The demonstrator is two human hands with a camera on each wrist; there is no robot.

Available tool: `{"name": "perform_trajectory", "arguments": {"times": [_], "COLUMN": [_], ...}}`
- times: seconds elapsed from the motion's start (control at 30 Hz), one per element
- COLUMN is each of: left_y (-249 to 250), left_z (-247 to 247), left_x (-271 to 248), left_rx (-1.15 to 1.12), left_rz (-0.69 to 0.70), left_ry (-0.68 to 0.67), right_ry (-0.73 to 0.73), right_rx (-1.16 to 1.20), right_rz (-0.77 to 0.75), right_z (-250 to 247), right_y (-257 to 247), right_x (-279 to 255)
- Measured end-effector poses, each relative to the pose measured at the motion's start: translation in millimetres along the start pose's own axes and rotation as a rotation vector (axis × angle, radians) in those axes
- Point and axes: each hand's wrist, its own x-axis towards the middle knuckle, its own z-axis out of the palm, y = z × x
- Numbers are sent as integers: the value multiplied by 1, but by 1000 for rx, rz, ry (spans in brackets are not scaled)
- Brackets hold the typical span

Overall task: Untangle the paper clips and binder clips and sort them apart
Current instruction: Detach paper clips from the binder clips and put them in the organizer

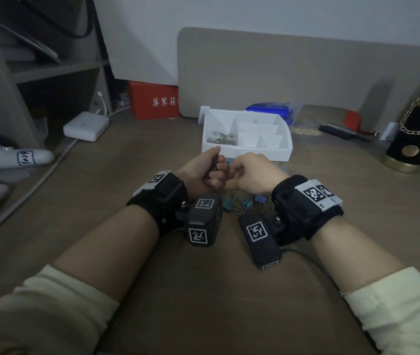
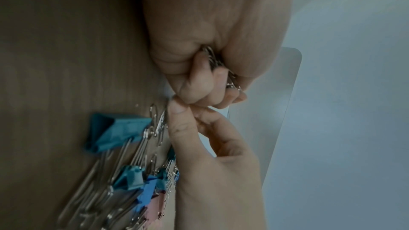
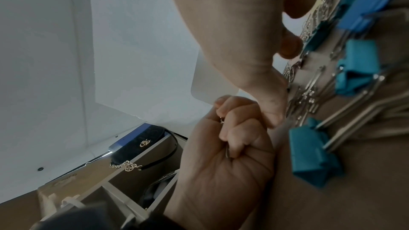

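My left hand (image 1: 210, 172) is a fist around a bunch of silver paper clips (image 2: 215, 62), whose ends stick out by the thumb (image 3: 221, 120). My right hand (image 1: 252, 172) meets it, thumb and forefinger pinched together at the fist's edge (image 2: 183, 107); the paper clip they pinch is mostly hidden. Under both hands on the table lies a tangled pile (image 1: 244, 203) of teal binder clips (image 2: 117, 132), blue binder clips (image 3: 372, 6) and loose paper clips (image 2: 159, 127). Just beyond the hands stands a white divided tray (image 1: 247, 151), with sorted paper clips (image 1: 223, 138) in its left compartment.
A beige divider (image 1: 306, 73) closes the back of the wooden table. A red box (image 1: 152, 101), a white adapter (image 1: 85, 126) with its cable and a white controller (image 1: 11, 155) lie at the left. A black and gold bottle (image 1: 413, 134) stands at the right.
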Motion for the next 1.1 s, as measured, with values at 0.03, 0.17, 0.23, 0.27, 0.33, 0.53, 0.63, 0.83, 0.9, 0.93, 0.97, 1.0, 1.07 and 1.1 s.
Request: {"name": "perform_trajectory", "arguments": {"times": [0.03,0.17,0.23,0.27,0.33,0.53,0.63,0.83,0.9,0.93,0.97,1.0,1.07,1.1], "left_y": [0,0,0,0,0,0,0,0,0,0,0,0,1,1], "left_z": [0,0,0,0,-1,-1,0,0,0,0,0,0,0,0], "left_x": [-1,-2,-1,-1,-1,-1,-1,-1,-1,-1,-1,-1,-1,-1], "left_rx": [-8,0,13,17,21,26,26,33,34,35,38,45,55,56], "left_rz": [-2,0,5,7,7,3,5,7,10,11,10,8,6,5], "left_ry": [0,7,9,10,8,-2,1,8,6,4,3,3,3,1], "right_ry": [-24,-82,-62,-55,-60,-100,-103,-120,-119,-105,-73,-20,143,232], "right_rx": [1,0,12,12,2,-77,-136,-184,-198,-195,-174,-128,9,84], "right_rz": [16,49,52,52,51,7,-7,-27,-25,-22,-19,-16,-10,-9], "right_z": [0,-1,-1,-1,-1,-1,-2,-2,-1,0,0,1,1,1], "right_y": [0,-1,-1,-1,-1,-2,-2,-2,-2,-1,0,1,3,3], "right_x": [0,-1,-2,-2,-2,-2,-2,-3,-2,-2,0,1,4,6]}}
